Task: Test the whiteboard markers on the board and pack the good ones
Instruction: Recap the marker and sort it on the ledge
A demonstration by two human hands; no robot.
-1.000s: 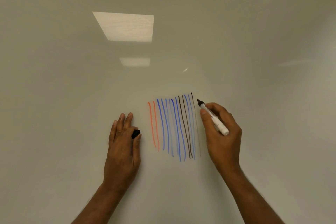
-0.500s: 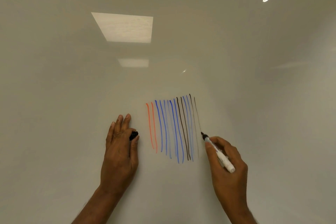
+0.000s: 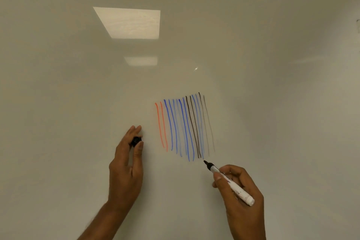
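Stripes of orange, blue, brown on my board, left hand pinching black cap, right hand gripping marker, tip aimed up-left, just below stripes

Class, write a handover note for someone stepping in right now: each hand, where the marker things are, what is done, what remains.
Left hand pinches the black cap close to the whiteboard.
Right hand holds the uncapped marker, its tip just below the test lines; whether it touches the board is unclear.
Done: orange, blue and dark strokes drawn; the two rightmost dark ones look faint.
Left: judge this marker (probably weak), recap it, pack the good ones. No box in view.
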